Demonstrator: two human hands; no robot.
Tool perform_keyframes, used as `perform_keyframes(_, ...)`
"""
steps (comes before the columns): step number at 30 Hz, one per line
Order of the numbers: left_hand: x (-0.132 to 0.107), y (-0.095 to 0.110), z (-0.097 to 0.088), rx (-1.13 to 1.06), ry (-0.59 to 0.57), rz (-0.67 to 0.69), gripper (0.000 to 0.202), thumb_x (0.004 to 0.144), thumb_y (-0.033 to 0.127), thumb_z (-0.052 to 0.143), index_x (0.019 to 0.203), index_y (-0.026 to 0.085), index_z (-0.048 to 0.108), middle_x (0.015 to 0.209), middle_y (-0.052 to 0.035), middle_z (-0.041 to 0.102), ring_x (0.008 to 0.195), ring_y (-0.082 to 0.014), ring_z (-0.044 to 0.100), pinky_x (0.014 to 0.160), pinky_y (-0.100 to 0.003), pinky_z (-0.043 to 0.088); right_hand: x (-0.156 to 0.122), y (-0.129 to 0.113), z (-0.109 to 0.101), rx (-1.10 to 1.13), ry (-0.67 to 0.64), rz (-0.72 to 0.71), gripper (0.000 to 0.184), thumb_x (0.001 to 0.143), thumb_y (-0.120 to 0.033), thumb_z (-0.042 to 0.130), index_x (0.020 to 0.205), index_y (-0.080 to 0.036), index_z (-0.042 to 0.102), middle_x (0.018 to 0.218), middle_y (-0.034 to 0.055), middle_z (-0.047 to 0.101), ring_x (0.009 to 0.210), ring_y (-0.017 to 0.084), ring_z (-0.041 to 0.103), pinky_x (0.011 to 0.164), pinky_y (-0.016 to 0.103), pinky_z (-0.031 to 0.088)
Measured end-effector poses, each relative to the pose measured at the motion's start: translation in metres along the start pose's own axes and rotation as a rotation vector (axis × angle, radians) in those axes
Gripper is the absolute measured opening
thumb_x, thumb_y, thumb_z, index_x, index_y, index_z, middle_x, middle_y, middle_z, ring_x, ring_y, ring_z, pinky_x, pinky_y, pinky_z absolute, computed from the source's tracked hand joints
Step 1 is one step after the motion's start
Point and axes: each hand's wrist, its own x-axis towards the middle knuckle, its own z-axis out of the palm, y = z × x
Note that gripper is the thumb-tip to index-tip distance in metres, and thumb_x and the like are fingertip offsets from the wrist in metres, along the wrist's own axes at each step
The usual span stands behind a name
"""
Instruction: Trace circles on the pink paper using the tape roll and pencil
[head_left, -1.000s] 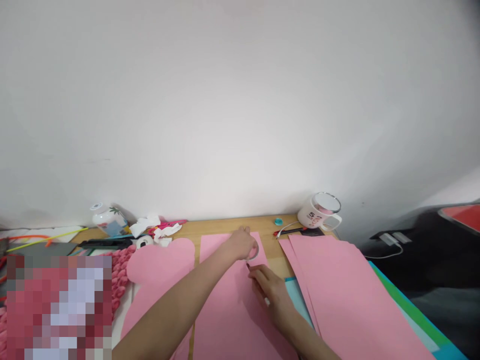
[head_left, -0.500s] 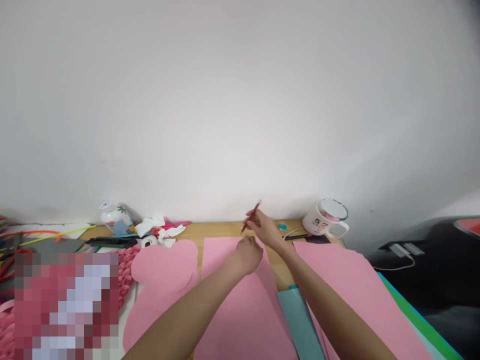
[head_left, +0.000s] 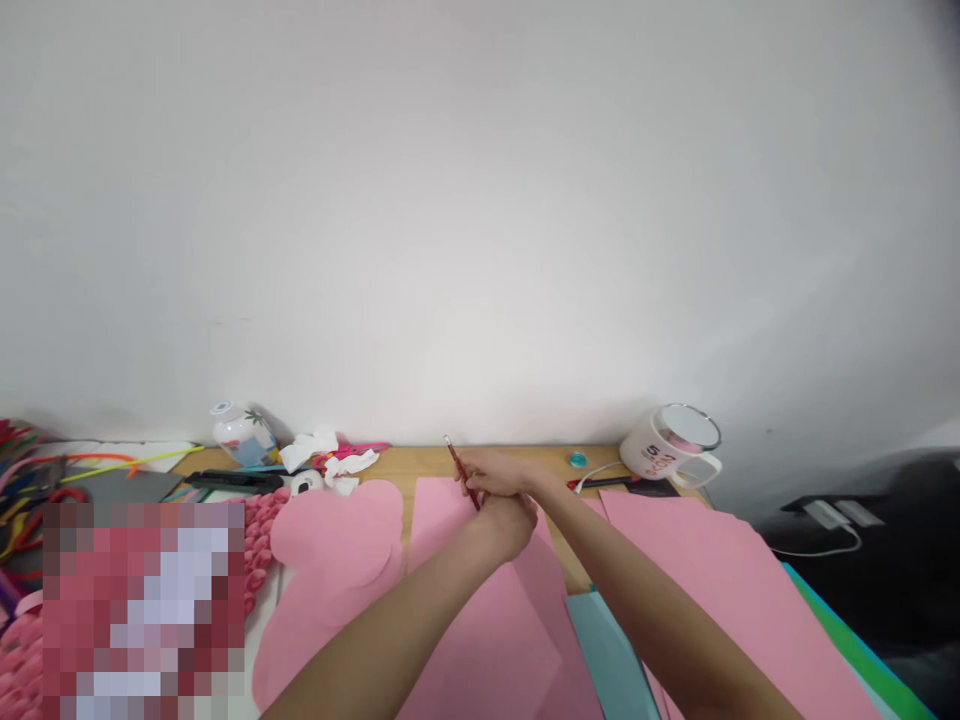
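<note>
My right hand [head_left: 501, 472] is closed around a red pencil [head_left: 457, 468], its tip down on the far end of a pink paper sheet [head_left: 480, 620] on the wooden desk [head_left: 420, 460]. My left hand [head_left: 507, 524] is curled and pressed on the same sheet just below the right hand; whatever lies under its fingers is hidden. A rounded pink cut-out [head_left: 337, 535] lies to the left of the sheet.
More pink sheets [head_left: 712, 580] over teal and green paper lie at the right. A white mug [head_left: 671, 450], a small teal cap [head_left: 577, 460] and a cable sit at the back right. A small bottle [head_left: 240, 437], crumpled tissue and pink knitted yarn [head_left: 262, 515] are at the left.
My right hand came up from the sheet's right side, took a red pencil near the desk's back, and brought it left onto the sheet's far end. The left hand stayed pressed down.
</note>
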Motion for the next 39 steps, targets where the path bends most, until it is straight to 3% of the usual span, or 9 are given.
perform_keyframes(3, -0.002, -0.001, -0.001, 0.006, 0.025, 0.023, 0.059, 0.064, 0.005, 0.066, 0.123, 0.006, 0.057, 0.105, -0.0228, 0.065, 0.089, -0.0356, 0.062, 0.070, -0.043, 0.049, -0.001, 0.004, -0.003, 0.017, 0.084, 0.034, 0.018, 0.066, -0.001, 0.052, 0.067, -0.019, 0.053, 0.061, -0.0027, 0.059, 0.058, 0.013, 0.055, 0.054, 0.022, 0.041)
perform_keyframes(8, -0.019, -0.006, -0.012, 0.030, 0.123, 0.059, 0.042, 0.073, 0.004, 0.056, 0.115, -0.001, 0.057, 0.100, -0.0263, 0.063, 0.094, -0.0354, 0.060, 0.069, -0.041, 0.045, -0.008, 0.026, -0.010, 0.077, 0.355, 0.102, 0.019, 0.072, -0.003, 0.049, 0.082, -0.019, 0.053, 0.074, 0.0014, 0.064, 0.067, 0.015, 0.060, 0.061, 0.024, 0.044)
perform_keyframes(15, -0.030, -0.010, -0.019, 0.045, 0.195, 0.099, 0.025, 0.073, 0.004, 0.053, 0.096, 0.004, 0.060, 0.088, -0.0193, 0.063, 0.087, -0.0296, 0.057, 0.065, -0.035, 0.040, -0.035, 0.058, -0.005, 0.255, 0.654, 0.186, 0.016, 0.076, -0.009, 0.047, 0.086, -0.022, 0.048, 0.068, -0.0012, 0.062, 0.058, 0.015, 0.061, 0.054, 0.024, 0.045)
perform_keyframes(23, -0.036, -0.010, -0.011, 0.042, 0.264, 0.112, 0.034, 0.068, 0.002, 0.057, 0.101, 0.008, 0.057, 0.102, -0.0190, 0.060, 0.091, -0.0285, 0.056, 0.072, -0.037, 0.041, -0.062, 0.076, 0.007, 0.496, 0.960, 0.225, 0.021, 0.071, -0.028, 0.059, 0.088, -0.022, 0.049, 0.063, -0.0021, 0.061, 0.058, 0.017, 0.062, 0.058, 0.029, 0.049)
perform_keyframes(27, -0.046, -0.010, 0.001, 0.037, 0.287, 0.109, 0.032, 0.071, 0.002, 0.055, 0.102, 0.008, 0.056, 0.103, -0.0177, 0.061, 0.104, -0.0302, 0.052, 0.089, -0.043, 0.037, -0.063, 0.079, 0.020, 0.672, 1.011, 0.233, 0.028, 0.068, -0.042, 0.060, 0.085, -0.022, 0.049, 0.061, -0.0006, 0.061, 0.057, 0.018, 0.062, 0.057, 0.031, 0.050)
perform_keyframes(34, -0.067, -0.009, 0.034, -0.166, 0.390, -0.002, 0.027, 0.076, 0.001, 0.044, 0.100, 0.010, 0.054, 0.116, -0.0181, 0.056, 0.119, -0.0295, 0.047, 0.106, -0.048, 0.027, -0.064, 0.078, 0.032, 0.803, 0.977, 0.240, 0.025, 0.062, -0.043, 0.061, 0.068, -0.021, 0.050, 0.057, -0.0014, 0.057, 0.056, 0.015, 0.058, 0.054, 0.027, 0.047)
perform_keyframes(39, -0.108, -0.007, 0.056, -0.155, 0.374, 0.030, 0.033, 0.074, 0.003, 0.047, 0.107, 0.009, 0.051, 0.129, -0.0210, 0.050, 0.131, -0.0310, 0.036, 0.110, -0.050, 0.024, -0.062, 0.079, 0.036, 0.804, 0.969, 0.245, 0.024, 0.062, -0.042, 0.059, 0.071, -0.022, 0.050, 0.055, -0.0029, 0.055, 0.056, 0.016, 0.057, 0.055, 0.027, 0.046)
